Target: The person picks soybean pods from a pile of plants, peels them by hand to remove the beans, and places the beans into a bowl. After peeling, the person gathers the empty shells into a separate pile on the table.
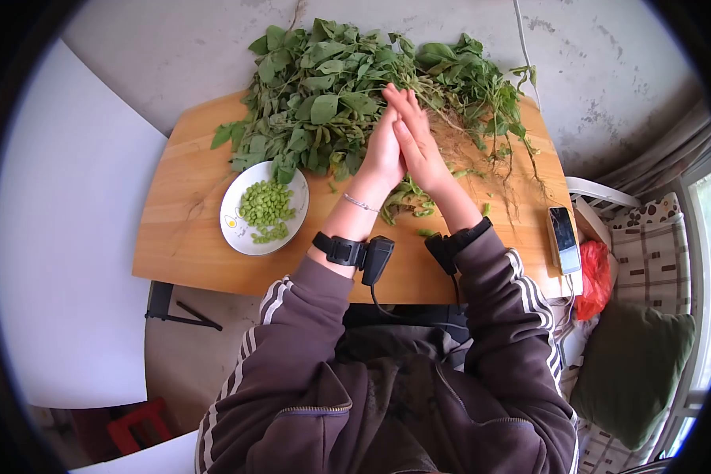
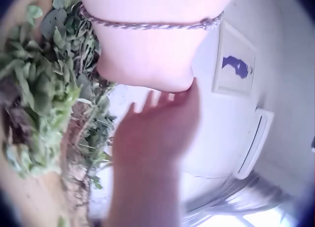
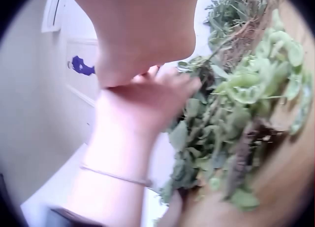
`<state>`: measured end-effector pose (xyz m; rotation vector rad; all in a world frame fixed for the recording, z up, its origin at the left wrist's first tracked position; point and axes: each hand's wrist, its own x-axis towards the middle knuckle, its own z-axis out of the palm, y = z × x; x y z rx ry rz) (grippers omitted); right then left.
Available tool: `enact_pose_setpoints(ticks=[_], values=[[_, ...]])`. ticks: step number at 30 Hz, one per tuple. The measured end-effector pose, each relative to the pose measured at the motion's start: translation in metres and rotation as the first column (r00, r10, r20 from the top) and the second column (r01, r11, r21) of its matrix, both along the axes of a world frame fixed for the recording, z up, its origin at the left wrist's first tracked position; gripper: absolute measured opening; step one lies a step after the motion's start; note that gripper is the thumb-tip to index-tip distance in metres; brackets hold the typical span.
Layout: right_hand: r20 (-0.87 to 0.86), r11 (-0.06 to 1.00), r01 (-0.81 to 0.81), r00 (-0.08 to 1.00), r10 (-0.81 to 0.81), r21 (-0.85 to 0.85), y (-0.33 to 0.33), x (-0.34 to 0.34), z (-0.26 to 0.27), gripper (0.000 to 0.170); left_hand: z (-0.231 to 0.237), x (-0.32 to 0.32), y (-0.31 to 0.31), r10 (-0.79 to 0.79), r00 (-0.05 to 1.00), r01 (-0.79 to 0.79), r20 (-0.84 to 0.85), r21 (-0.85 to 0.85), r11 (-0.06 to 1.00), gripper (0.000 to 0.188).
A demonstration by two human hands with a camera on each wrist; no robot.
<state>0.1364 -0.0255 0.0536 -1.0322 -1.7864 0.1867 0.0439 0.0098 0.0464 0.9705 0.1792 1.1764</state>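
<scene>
In the head view the left hand (image 1: 385, 150) and the right hand (image 1: 420, 146) are raised above the table, palms pressed against each other with the fingers mostly straight. Neither holds anything. Behind them lies a big heap of leafy bean plants (image 1: 316, 99). Loose green pods (image 1: 407, 197) lie on the table below the hands. A white plate (image 1: 288, 229) with shelled green beans (image 1: 267, 205) stands to the left. In the left wrist view the right hand (image 2: 157, 123) touches the left; in the right wrist view the left hand (image 3: 138, 101) meets the right.
On the wooden table (image 1: 182, 189), a phone (image 1: 563, 237) lies at the right edge. Roots (image 1: 521, 158) trail at the right side. A red bag (image 1: 594, 276), a green cushion (image 1: 636, 371) and a chair stand to the right; a red stool (image 1: 141, 426) is at lower left.
</scene>
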Motion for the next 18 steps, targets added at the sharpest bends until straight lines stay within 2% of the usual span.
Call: enact_pose_setpoints(ticks=[1, 2, 3, 5, 6, 7, 8, 9, 11, 13, 14, 17, 18], values=[[0.033, 0.996, 0.072, 0.997, -0.073, 0.05, 0.002, 0.004, -0.004, 0.046, 0.012, -0.003, -0.006, -0.129, 0.982, 0.147, 0.136, -0.13, 0.981, 0.084], [0.09, 0.99, 0.138, 0.986, -0.14, 0.032, 0.006, 0.012, -0.007, 0.048, 0.023, -0.007, -0.014, -0.156, 0.958, 0.188, 0.241, -0.113, 0.976, 0.092], [0.019, 0.981, 0.191, 0.981, -0.191, -0.029, 0.011, 0.014, -0.012, 0.053, 0.036, -0.011, -0.02, -0.099, 0.958, 0.123, 0.268, -0.073, 0.99, 0.089], [-0.051, 0.97, 0.231, 0.971, -0.235, -0.08, 0.016, 0.007, -0.008, 0.062, 0.047, -0.003, -0.025, 0.202, 0.972, -0.218, 0.117, 0.147, 0.965, 0.077], [-0.327, 0.988, -0.016, 0.944, -0.036, -0.155, 0.014, 0.003, -0.009, 0.066, 0.039, 0.002, -0.023, 0.303, 0.947, -0.244, -0.106, 0.372, 0.895, 0.07], [-0.585, 0.95, -0.274, 0.8, 0.136, -0.153, 0.007, -0.01, 0.005, 0.071, 0.024, 0.007, -0.017, 0.436, 0.852, -0.205, -0.29, 0.582, 0.787, 0.065], [-0.787, 0.919, -0.391, 0.583, 0.202, -0.054, 0.012, -0.018, 0.009, 0.077, 0.018, 0.01, -0.011, 0.569, 0.795, -0.255, -0.212, 0.734, 0.63, 0.06], [-0.782, 0.899, -0.432, 0.583, 0.221, -0.068, 0.005, -0.012, 0.014, 0.078, 0.009, 0.007, -0.009, 0.808, 0.526, -0.255, -0.265, 0.857, 0.447, 0.056], [-0.708, 0.93, -0.365, 0.666, 0.236, -0.033, -0.002, -0.004, 0.028, 0.072, 0.003, -0.006, 0.0, 0.981, 0.089, -0.147, -0.174, 0.972, 0.185, 0.055], [-0.465, 0.974, -0.218, 0.869, 0.168, -0.055, -0.01, 0.0, 0.033, 0.067, -0.002, -0.015, 0.007, 0.985, 0.003, -0.086, -0.173, 0.981, 0.173, 0.055], [-0.328, 0.989, -0.143, 0.937, 0.12, -0.047, -0.012, 0.0, 0.033, 0.065, -0.003, -0.017, 0.01, 0.985, -0.041, -0.053, -0.17, 0.984, 0.168, 0.054], [-0.22, 0.991, -0.101, 0.972, 0.079, -0.091, -0.013, -0.009, 0.019, 0.061, -0.017, -0.012, 0.022, 0.943, 0.277, -0.302, -0.184, 0.915, 0.267, 0.05], [-0.15, 0.992, -0.12, 0.982, 0.113, -0.043, -0.01, -0.014, 0.009, 0.054, -0.021, -0.008, 0.026, 0.74, 0.609, -0.397, -0.286, 0.698, 0.596, 0.043]])
